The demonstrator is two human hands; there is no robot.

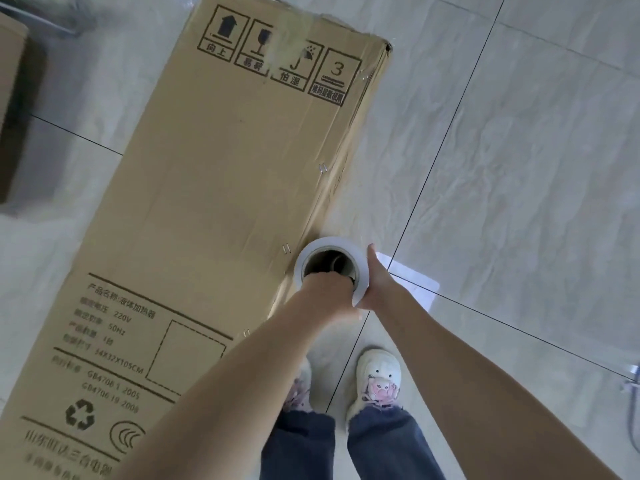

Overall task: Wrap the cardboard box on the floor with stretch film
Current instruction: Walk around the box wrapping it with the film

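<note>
Two hands on one roll. Cardboard box [207,202] lies flat on the tiled floor [519,168], long axis running from the person's near left up and away to the far right of the frame. Roll of stretch film [330,266] stands on end just beside the box's right long edge, roughly two thirds of the way down from the far end, its open core facing the camera.

Grip: left hand [325,289] goes into the core from above, fingers hidden inside the tube (so whether they curl on the core wall I cannot tell). Right hand [375,282] lies against the roll's outer right side, thumb straight up along it; the fingers wrap out of sight behind the roll, so that hold is also unclear.

Film: a glossy sheet appears to cover the far end of the box, over the handling symbols, with creases showing at the far right corner. A faint sheen runs along the right edge of the box toward the roll.

Judgement: the roll sits right of the box, so the next pass must carry it along or around the long side; the right hand is the outer one, the left nearer the box.

Containers: the box is closed, contents unseen. A second brown carton [10,109] sits well apart, left of the box
</note>
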